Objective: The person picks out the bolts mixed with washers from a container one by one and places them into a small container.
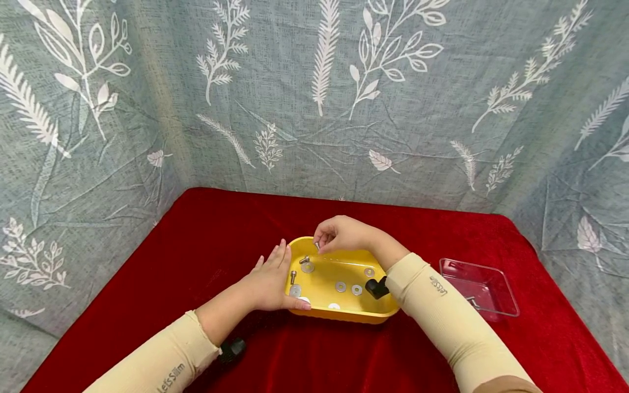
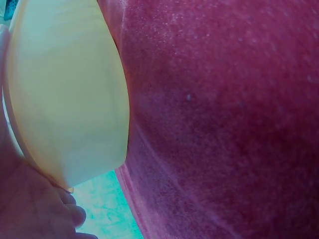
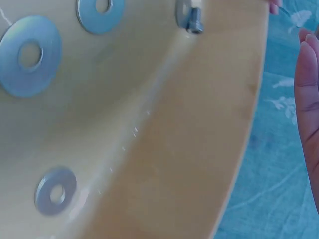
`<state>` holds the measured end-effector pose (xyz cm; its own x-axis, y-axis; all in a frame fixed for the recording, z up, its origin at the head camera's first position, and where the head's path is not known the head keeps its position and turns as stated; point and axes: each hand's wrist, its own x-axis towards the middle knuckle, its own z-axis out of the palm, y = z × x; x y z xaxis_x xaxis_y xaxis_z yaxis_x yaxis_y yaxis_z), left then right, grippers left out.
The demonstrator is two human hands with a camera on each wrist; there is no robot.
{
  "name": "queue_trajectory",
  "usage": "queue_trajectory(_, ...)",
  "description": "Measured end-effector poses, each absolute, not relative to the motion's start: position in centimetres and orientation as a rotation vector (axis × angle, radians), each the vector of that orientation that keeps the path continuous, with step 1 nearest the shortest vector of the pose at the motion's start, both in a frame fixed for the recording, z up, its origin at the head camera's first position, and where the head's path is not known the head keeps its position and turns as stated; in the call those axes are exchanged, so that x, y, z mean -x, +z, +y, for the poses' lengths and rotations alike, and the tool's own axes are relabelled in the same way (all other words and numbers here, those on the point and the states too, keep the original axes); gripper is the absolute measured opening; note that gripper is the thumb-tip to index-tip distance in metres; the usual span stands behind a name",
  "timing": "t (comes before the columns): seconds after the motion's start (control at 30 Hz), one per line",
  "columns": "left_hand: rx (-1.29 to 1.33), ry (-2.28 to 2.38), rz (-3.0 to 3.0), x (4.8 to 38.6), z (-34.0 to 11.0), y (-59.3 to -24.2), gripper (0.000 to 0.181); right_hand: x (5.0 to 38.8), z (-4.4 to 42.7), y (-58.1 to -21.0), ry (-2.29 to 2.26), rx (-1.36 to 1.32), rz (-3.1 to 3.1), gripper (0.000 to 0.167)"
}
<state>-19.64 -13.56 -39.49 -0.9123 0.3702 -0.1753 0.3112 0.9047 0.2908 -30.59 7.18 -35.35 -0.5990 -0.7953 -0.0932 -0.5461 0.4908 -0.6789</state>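
A yellow plastic tray [image 1: 344,315] stands on the red cloth. My left hand [image 1: 270,281] rests against its left end, with straight fingers along the outside and the thumb over the front rim. Above the back left rim, my right hand [image 1: 341,234] pinches a small silvery bolt [image 1: 316,245] between thumb and fingers. Inside the tray, one bolt [image 1: 304,260] lies against a washer, and another bolt [image 1: 293,277] is near the left wall. Several flat metal washers, such as this washer [image 3: 30,56], lie about the tray floor. The right wrist view does not show the pinched bolt clearly.
To the right, partly behind the right sleeve, a clear plastic box [image 1: 503,281] holds some small metal pieces [image 1: 473,302]. Red cloth [image 1: 231,229] covers the table. A grey-blue curtain [image 1: 295,136] with white leaves hangs behind and at both sides.
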Motion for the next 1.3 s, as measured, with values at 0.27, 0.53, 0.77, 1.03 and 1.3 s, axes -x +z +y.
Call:
queue_trajectory(0.27,-0.494,0.391,2.83,19.7,-13.4,-39.4,0.129,30.0,9.2,-34.1,-0.867,1.119,2.354,0.019)
queue_trajectory(0.53,-0.495,0.397,2.847,19.7,-13.4,-39.3,0.129,29.4,11.4,-33.0,-0.88,1.106,2.377,0.01)
queue_trajectory(0.77,-0.504,0.385,2.863,19.8,-13.4,-39.6,0.13,29.3,14.6,-31.9,-0.93,1.034,2.419,0.011)
queue_trajectory(1.03,-0.501,0.402,2.861,19.9,-13.5,-39.7,0.13,28.8,17.7,-30.9,-0.935,0.935,2.491,0.014)
queue_trajectory(1.3,-0.509,0.4,2.86,19.8,-13.5,-39.6,0.129,28.5,20.7,-30.7,-0.967,0.908,2.552,0.018)
